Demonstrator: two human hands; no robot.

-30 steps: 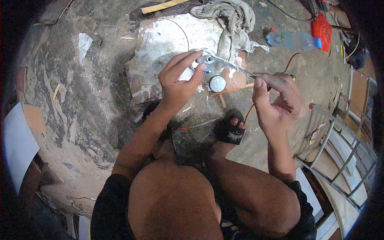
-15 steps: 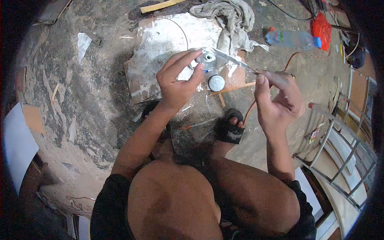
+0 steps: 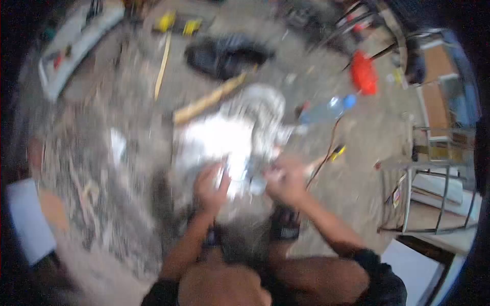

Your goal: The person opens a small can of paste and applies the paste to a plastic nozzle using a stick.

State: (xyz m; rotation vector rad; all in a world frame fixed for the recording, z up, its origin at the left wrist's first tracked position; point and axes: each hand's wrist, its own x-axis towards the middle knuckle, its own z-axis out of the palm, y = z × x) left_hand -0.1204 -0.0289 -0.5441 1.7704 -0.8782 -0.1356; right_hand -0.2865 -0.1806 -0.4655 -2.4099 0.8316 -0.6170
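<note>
Motion blur smears both hands and the things between them. My left hand (image 3: 209, 188) is low over the left part of a white-smeared board (image 3: 204, 140). A blurred silvery can (image 3: 239, 169) stands just right of its fingers; whether they touch it is unclear. My right hand (image 3: 286, 179) is at the board's right side with its fingers curled; what they hold cannot be made out. Between the hands, close to the right fingertips, lies a small round pale thing (image 3: 256, 185).
Behind the board are a crumpled grey cloth (image 3: 263, 104) and a wooden strip (image 3: 209, 99). To the right are a clear bottle (image 3: 326, 109), a red bag (image 3: 363, 74), a cord (image 3: 332, 137) and a yellow-black tool (image 3: 338, 152). A metal frame (image 3: 444, 199) stands far right.
The view has tilted up and blurred, showing more floor beyond the board. My right hand has come in closer to my left; the thin tool it pinched is no longer distinguishable.
</note>
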